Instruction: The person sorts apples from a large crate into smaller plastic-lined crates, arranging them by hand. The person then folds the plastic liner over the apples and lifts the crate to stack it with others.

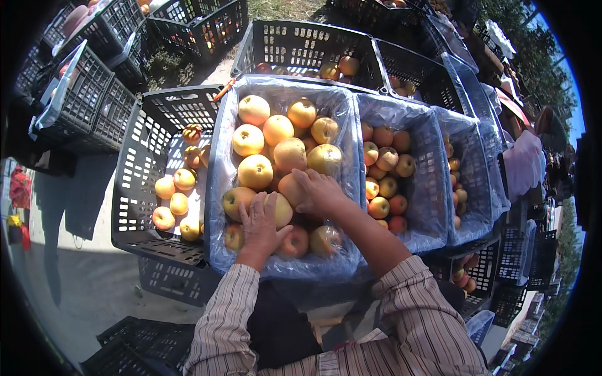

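Before me stands a black plastic crate lined with clear plastic film (pixel 345 188), holding many yellow-red apples. My left hand (pixel 261 224) lies over an apple (pixel 281 211) near the crate's middle, its fingers curved on the fruit's left side. Just to the right and farther up, my right hand (pixel 320 190) has its fingers around another apple (pixel 290 189). The two apples sit close together on the pile. More apples, such as a large yellow one (pixel 255 172), lie beyond my hands. The undersides of both held apples are hidden.
On the left, an unlined black crate (pixel 124 207) holds several apples. To the right stand lined crates (pixel 425 188) with smaller apples. Farther off, another black crate (pixel 301 42) has a few apples at its bottom. Stacked crates (pixel 89 94) stand at the upper left.
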{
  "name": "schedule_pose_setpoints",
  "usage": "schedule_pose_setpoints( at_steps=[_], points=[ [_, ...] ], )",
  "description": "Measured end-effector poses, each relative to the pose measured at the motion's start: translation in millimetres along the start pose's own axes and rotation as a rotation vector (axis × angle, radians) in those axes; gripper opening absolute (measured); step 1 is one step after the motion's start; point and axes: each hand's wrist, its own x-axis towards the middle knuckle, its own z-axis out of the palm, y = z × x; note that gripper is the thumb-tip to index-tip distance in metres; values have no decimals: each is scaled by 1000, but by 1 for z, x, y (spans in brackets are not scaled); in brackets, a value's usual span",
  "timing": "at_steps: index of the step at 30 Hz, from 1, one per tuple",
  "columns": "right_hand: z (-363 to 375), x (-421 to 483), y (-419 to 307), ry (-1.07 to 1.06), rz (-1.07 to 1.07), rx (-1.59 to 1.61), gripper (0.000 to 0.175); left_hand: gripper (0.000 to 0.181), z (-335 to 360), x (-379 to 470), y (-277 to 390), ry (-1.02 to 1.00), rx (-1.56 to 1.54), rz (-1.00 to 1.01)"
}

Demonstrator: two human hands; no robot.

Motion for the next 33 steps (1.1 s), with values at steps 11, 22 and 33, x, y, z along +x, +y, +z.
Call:
schedule_pose_setpoints(
  at_steps=[11,22,33],
  points=[
    [24,6,-6,21,14,-135,70,94,8,-3,-19,-96,57,31],
    [56,-10,-12,204,68,-3,69,89,-4,-2,-14,-158,34,-50],
    [-4,-74,-2,142,48,325,62,79,-50,-43,-30,-77,-181,-127]
  ],
)
